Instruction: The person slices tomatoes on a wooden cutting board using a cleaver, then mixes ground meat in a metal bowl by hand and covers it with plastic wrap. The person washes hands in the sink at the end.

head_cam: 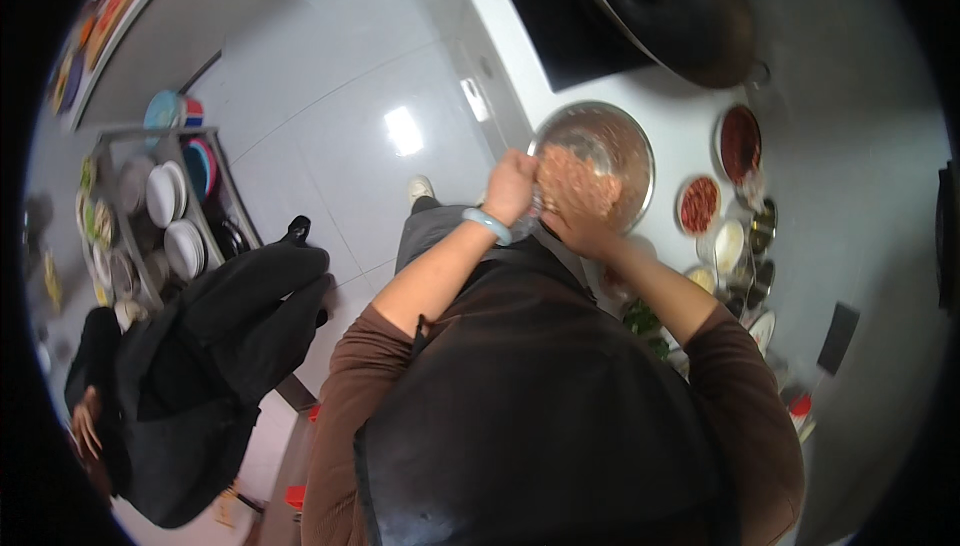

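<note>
A large stainless steel bowl (643, 148) stands on the white counter and holds pink minced meat (577, 180). My left hand (513, 187), with a pale bangle on the wrist, is closed at the bowl's near left rim; a piece of clear plastic shows just below it. Slightly blurred, my right hand (581, 229) is at the bowl's near edge, beside the meat. Its fingers are partly hidden, so whether it holds anything cannot be told. Right of the bowl are a small dish of chopped red meat (699, 204) and a bowl of dark red paste (739, 144).
A large dark wok (675, 13) sits on the black cooktop beyond the bowl. Small seasoning containers (729, 246) and green leaves (645, 324) are at the right. Another person in black (202, 351) is at the left, near a shelf (217, 148) of stacked plates.
</note>
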{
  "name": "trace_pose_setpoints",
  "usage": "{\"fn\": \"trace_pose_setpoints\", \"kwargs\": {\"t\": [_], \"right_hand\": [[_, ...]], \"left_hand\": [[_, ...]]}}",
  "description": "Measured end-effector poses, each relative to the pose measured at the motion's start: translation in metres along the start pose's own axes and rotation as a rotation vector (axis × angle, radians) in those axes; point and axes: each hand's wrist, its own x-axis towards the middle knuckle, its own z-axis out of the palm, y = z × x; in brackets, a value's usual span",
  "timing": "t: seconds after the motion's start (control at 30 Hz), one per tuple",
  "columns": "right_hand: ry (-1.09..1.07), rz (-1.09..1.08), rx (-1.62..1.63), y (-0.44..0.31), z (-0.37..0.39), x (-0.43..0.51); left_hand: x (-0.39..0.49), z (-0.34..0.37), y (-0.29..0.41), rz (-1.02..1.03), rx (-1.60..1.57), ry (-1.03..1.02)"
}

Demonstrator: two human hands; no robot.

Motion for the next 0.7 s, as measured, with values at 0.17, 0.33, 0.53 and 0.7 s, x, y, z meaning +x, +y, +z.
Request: {"fn": "trace_pose_setpoints", "kwargs": {"t": [0.17, 0.33, 0.53, 0.7], "right_hand": [[-0.162, 0.161, 0.082, 0.001, -0.008, 0.024], [-0.128, 0.301, 0.319, 0.012, -0.07, 0.03], [0.223, 0.365, 0.439, 0.049, -0.038, 0.102], [-0.068, -0.217, 0.024, -0.009, -0.05, 0.051]], "left_hand": [[-0.014, 0.006, 0.025, -0.233, -0.129, -0.044], [-0.01, -0.003, 0.018, -0.187, -0.075, -0.042], [0.008, 0.002, 0.001, -0.095, 0.053, -0.107], [0.015, -0.001, -0.003, -0.11, 0.031, -0.027]]}}
